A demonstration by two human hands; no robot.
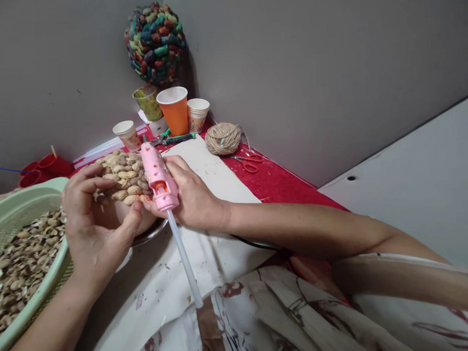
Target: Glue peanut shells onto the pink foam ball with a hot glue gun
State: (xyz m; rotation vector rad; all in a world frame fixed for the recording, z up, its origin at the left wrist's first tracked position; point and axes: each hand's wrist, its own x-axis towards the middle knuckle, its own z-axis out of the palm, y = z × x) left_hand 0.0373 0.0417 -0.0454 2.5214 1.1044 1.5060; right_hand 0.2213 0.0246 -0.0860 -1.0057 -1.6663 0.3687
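Note:
My right hand is closed round a pink glue gun with a clear glue stick poking out of its back toward me. The gun's nozzle points at a rounded form covered with nut shells. My left hand cups the near side of that form, fingers curled over the shells and thumb pressed on its lower edge. A metal bowl rim shows under the form.
A green basket full of loose shells stands at left. Paper cups, a twine ball, red scissors, pliers, red cups and a painted shell ball crowd the corner. White card lies on the red tabletop.

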